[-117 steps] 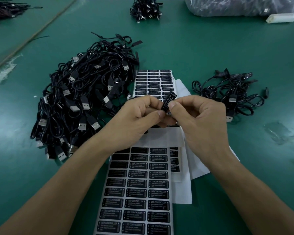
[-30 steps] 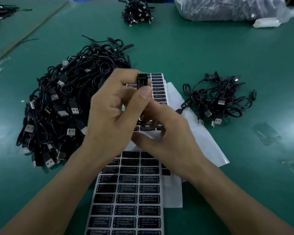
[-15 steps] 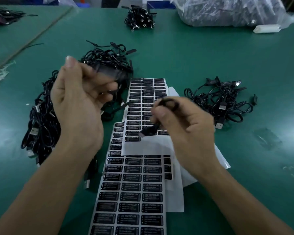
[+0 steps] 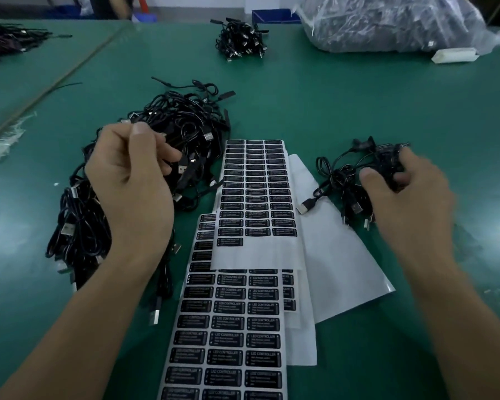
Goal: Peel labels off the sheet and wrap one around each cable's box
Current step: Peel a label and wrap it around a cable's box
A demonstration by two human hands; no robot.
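Note:
A big heap of black USB cables [image 4: 78,226] lies at the left. My left hand [image 4: 130,186] hovers over it with fingers curled among the top cables; whether it grips one is hidden. A smaller pile of cables [image 4: 341,180] lies at the right. My right hand [image 4: 410,200], blurred, grips a black cable with its box [image 4: 390,168] just above that pile. Between the hands lie a label sheet [image 4: 254,192] with black labels, a second label sheet [image 4: 228,342] nearer me, and a blank white backing sheet [image 4: 335,261].
At the far side of the green table [image 4: 329,96] sit a small cable bundle [image 4: 240,39], a large plastic bag of dark parts [image 4: 387,21] and a white block [image 4: 453,55]. More cables [image 4: 3,41] lie at the far left.
Both hands have parted from the middle. The right hand carried the cable out to the right pile; the left hand swung down onto the left heap.

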